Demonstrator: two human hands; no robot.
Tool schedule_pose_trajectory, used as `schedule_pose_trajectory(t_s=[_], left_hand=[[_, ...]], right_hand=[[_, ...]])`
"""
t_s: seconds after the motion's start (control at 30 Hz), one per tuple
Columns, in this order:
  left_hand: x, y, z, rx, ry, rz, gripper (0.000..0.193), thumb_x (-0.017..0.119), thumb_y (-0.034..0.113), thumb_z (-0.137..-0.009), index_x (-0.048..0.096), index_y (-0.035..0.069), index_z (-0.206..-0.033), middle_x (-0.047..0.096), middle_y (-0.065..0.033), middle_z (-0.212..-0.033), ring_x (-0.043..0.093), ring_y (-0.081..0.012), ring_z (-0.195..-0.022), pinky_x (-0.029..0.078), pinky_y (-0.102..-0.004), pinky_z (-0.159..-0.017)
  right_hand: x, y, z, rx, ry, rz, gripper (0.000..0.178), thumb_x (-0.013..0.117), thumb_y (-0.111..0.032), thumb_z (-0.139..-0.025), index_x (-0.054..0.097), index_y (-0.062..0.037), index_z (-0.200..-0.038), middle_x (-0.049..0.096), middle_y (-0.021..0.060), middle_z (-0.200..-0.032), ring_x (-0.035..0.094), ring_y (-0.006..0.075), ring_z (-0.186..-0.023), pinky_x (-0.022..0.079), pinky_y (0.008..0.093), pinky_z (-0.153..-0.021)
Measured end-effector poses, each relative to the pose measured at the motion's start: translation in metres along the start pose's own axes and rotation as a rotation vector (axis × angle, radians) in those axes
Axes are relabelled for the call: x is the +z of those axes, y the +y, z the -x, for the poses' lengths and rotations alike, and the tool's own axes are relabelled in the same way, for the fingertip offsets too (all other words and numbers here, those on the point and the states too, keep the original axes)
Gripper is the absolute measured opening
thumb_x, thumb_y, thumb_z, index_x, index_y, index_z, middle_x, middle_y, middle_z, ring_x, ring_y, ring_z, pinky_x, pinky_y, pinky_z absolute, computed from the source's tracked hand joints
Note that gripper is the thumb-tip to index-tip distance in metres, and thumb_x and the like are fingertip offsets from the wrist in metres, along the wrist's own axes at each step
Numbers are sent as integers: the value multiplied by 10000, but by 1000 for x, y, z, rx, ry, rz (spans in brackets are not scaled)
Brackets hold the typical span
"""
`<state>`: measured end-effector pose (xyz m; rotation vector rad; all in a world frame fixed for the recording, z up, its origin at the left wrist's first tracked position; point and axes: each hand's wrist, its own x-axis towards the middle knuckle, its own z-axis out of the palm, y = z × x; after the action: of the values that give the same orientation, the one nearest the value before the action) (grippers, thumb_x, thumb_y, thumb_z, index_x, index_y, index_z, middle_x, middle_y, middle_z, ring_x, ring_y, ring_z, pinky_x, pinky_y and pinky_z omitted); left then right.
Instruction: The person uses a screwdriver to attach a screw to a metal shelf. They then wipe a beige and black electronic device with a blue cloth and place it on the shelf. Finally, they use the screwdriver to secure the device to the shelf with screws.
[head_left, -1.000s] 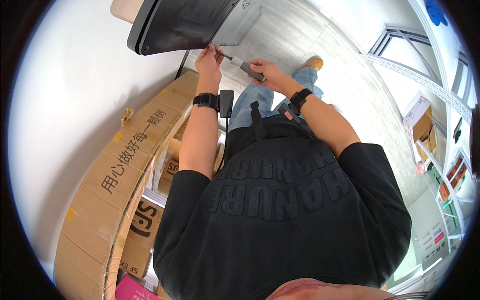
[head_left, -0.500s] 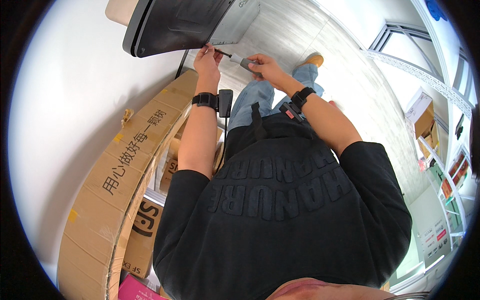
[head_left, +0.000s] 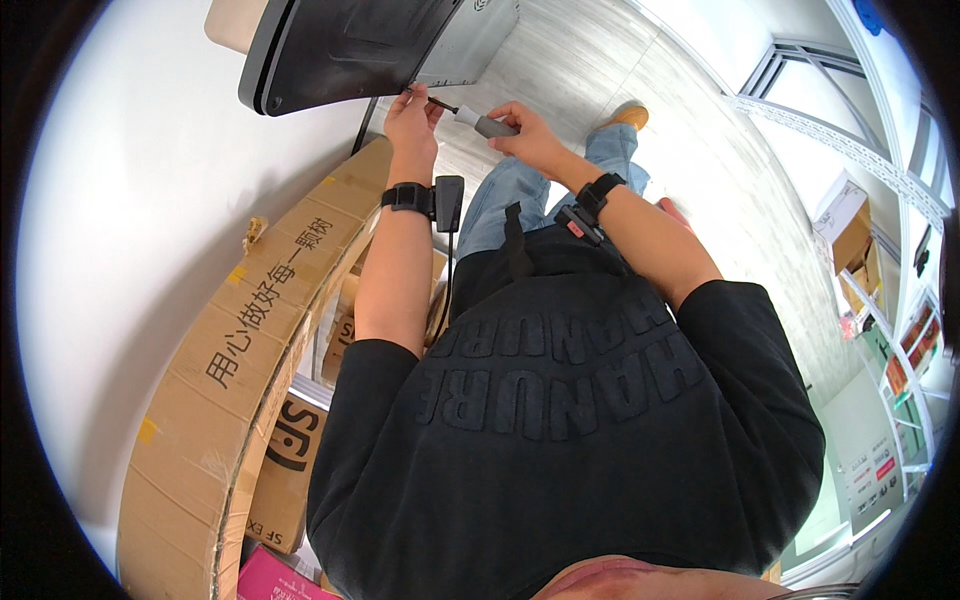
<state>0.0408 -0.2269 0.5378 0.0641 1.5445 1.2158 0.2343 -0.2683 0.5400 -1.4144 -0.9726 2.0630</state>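
My right hand grips a screwdriver by its grey handle. A pale collar and a thin dark shaft point left from it toward my other hand. My left hand is raised to the lower edge of a large black panel, its fingers pinched together where the shaft ends. Those fingers hide the shaft's tip and whatever they hold. The panel is slightly curved, with a rounded corner and a small round spot near it. A light grey side surface adjoins the panel on the right.
A long cardboard carton leans along the white wall at the left, with more cardboard boxes beside it. Near the bottom lies a pink box. White shelving and an open carton stand at the right, beyond the pale floor.
The screwdriver and my right hand have shifted slightly left, closer to my left hand and the panel. My left hand stays at the panel's edge.
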Motion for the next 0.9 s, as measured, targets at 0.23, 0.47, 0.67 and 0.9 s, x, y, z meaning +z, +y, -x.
schedule_pose_trajectory(t_s=[0.23,0.47,0.67,0.9], left_hand=[[-1,3,-8,-28,18,-40,75,637,37,-873,577,64,-910,616,-58,-829,622,-190,-730,537,-328,-655],[0,3,-8,-45,-24,9,51,559,27,-918,568,66,-887,612,-73,-814,624,-212,-729,544,-356,-693],[0,5,-1,-51,-70,68,12,535,28,-930,545,30,-936,599,-83,-849,614,-218,-787,552,-389,-741],[1,4,-1,-82,-44,-9,69,574,39,-909,556,52,-975,601,-64,-874,608,-202,-794,544,-349,-724]], right_hand=[[2,-1,-3,100,-9,-49,485,730,-116,-786,495,-63,-1207,588,76,-918,598,151,-732,493,323,-644],[-17,-22,-1,407,-208,-260,392,581,-349,-912,509,-134,-1231,628,49,-1054,632,167,-785,489,303,-637],[-8,-15,-2,233,-105,-77,346,624,-251,-898,525,-109,-1196,586,40,-984,583,132,-814,479,286,-631],[-3,-12,-4,91,-49,70,409,703,-144,-824,516,-90,-1184,531,34,-898,527,134,-769,475,284,-606]])
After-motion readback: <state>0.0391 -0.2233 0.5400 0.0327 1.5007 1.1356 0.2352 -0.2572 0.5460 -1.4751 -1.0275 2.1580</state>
